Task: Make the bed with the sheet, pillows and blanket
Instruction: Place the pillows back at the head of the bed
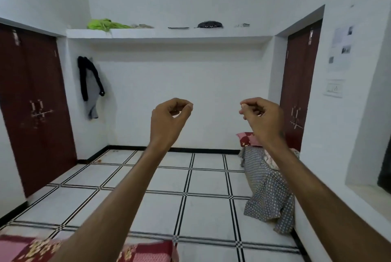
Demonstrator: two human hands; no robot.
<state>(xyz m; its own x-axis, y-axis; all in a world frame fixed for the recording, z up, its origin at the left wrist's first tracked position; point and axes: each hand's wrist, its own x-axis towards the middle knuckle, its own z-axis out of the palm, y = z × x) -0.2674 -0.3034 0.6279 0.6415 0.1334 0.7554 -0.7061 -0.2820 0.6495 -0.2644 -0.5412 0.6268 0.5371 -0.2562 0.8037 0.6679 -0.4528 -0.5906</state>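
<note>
White tiled floor [148,177] with black grid lines takes up most of what I see, and it is bare in the middle, which I judge is where the bed will be laid out. Against the right wall sits a heap of bedding: a grey dotted sheet [268,189] draped over the pile and spilling down to the floor, with a red and pink pillow [246,139] showing at its far end, partly behind my right arm. It looks stacked there to keep the floor free until needed. At the bottom edge, just below my left forearm, lies a red flowered blanket [146,252], close to my feet, so probably the nearest thing to take up.

Nothing is spread yet, so I judge the task is barely begun.

My arms are both stretched out in front of me at about the same height, well apart from all the bedding. My left hand [169,115] has its fingers curled with the thumb meeting the fingertips, and I see nothing in it. My right hand [261,113] is curled the same way, thumb against fingertips; there is a small glint near the fingers, too small to tell whether it is anything held.
</note>
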